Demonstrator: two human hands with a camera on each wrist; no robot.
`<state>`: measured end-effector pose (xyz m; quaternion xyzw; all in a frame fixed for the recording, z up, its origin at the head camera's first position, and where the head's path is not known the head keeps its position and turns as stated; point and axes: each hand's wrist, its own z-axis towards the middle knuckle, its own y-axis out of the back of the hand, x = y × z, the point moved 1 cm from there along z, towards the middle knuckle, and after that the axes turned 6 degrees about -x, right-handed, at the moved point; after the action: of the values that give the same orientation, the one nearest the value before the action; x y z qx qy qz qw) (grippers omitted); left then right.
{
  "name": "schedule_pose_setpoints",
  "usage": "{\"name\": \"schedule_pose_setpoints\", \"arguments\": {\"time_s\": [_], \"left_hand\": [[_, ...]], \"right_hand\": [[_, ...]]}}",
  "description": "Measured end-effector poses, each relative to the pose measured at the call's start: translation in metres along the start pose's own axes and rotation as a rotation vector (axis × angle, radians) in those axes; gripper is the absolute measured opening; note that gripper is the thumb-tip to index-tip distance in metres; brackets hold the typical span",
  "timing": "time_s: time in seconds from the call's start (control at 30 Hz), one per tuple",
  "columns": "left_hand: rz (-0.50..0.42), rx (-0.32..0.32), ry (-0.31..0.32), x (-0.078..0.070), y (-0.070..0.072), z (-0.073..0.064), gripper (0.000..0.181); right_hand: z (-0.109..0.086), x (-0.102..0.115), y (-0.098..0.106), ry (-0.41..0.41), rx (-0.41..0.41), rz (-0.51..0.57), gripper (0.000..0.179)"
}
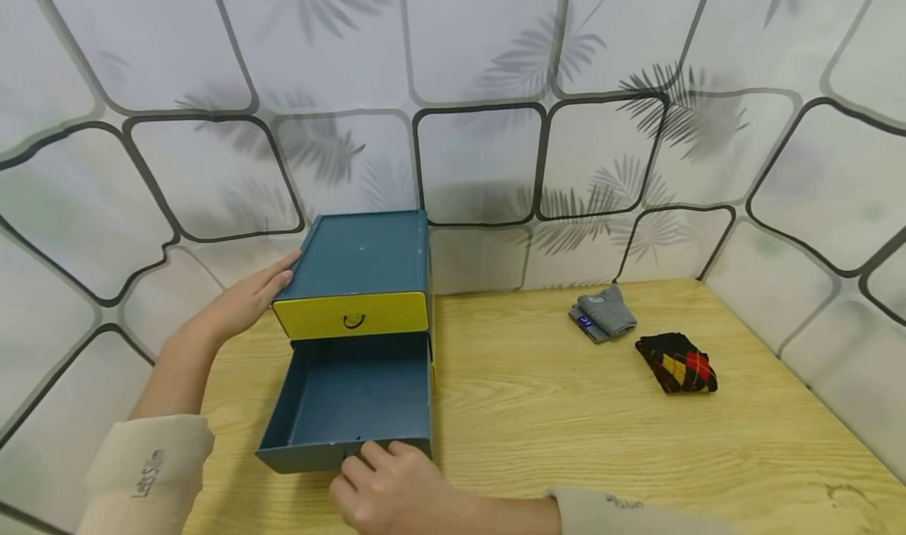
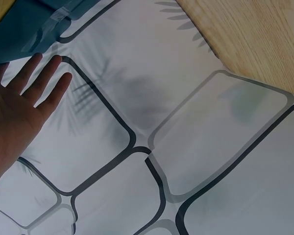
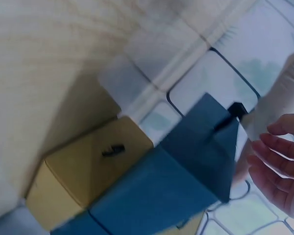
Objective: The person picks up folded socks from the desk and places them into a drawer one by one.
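Patterned wall is backing the bench; blue-yellow cab. is standing there, blue drawer jutting fwd. L grip, fingers spread, is touching cab. side; R grip is curling by drawer front, can't tell if pinching. Overpulling w/o bracing: prob. risking tip-out.

A boxy blue-and-yellow plastic drawer unit is viewed forward and downward from the head, and caught, tilted and partly cropped, by both wrist cameras nearer in.
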<state>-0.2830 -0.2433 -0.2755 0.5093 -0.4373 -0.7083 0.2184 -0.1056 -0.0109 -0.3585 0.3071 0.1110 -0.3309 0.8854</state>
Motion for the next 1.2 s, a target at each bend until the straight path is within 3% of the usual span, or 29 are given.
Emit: {"name": "schedule_pose_setpoints", "arguments": {"time_s": [0.13, 0.3, 0.53, 0.7, 0.97, 1.2], "left_hand": [[-0.001, -0.004, 0.001, 0.001, 0.000, -0.001, 0.059], [-0.004, -0.002, 0.002, 0.001, 0.000, -0.002, 0.059], [-0.012, -0.002, 0.008, 0.002, 0.000, -0.002, 0.060], [0.009, -0.003, 0.003, 0.002, -0.001, -0.002, 0.060], [0.012, -0.001, 0.001, 0.002, -0.001, -0.001, 0.059], [0.010, 0.001, -0.002, 0.001, -0.003, 0.002, 0.059]], "right_hand": [[0.004, -0.013, 0.016, -0.070, 0.080, 0.075, 0.038], [0.008, -0.044, 0.039, -0.165, 0.174, 0.072, 0.017], [-0.015, -0.105, 0.053, -0.309, 0.132, 0.010, 0.006], [-0.055, -0.145, 0.054, -0.442, 0.133, -0.068, 0.008], [-0.139, -0.196, 0.068, -0.716, 0.361, -0.198, 0.011], [-0.204, -0.230, 0.100, -0.901, 0.472, -0.253, 0.011]]}}
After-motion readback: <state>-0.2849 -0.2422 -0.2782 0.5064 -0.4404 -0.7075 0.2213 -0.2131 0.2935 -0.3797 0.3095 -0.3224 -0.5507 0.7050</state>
